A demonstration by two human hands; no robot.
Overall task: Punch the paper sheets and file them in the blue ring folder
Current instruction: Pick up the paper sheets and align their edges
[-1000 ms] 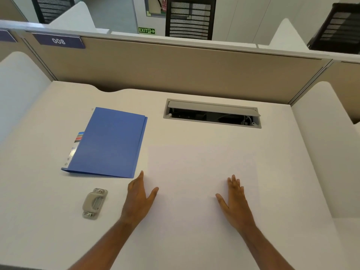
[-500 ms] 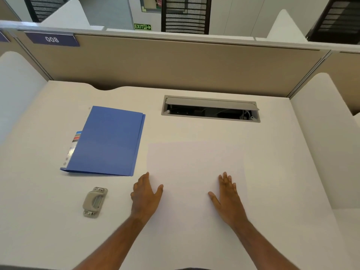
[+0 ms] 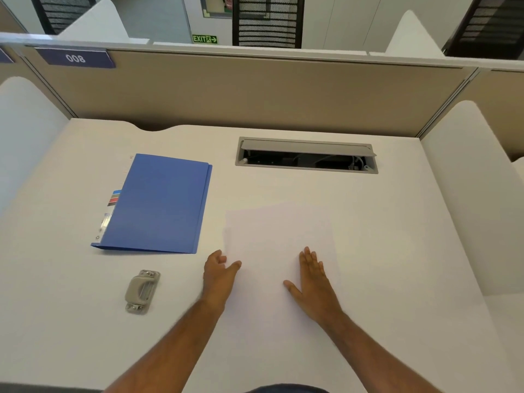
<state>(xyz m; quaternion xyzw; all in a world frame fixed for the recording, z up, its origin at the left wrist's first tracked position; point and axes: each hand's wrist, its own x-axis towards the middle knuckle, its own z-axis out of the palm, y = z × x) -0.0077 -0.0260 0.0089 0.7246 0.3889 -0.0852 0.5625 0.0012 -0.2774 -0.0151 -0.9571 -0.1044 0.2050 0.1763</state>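
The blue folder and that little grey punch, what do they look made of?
Blue folder: probably thin plastic or coated card, with a smooth matte cover that lies flat. Punch: seemingly a beige-grey plastic handle over shiny metal ends that glint.

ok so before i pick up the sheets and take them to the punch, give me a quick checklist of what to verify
1. Paper sheets flat on the desk, in front of the person: ok.
2. Sheets squared into one stack: cannot tell, white on white hides the edges.
3. Left hand at the left edge of the sheets, open, fingers curled: ok.
4. Right hand flat on the sheets, gripping nothing: ok.
5. Hole punch lies free on the desk, left of the left hand: ok.
6. Blue ring folder open for filing: not ok, it lies closed.
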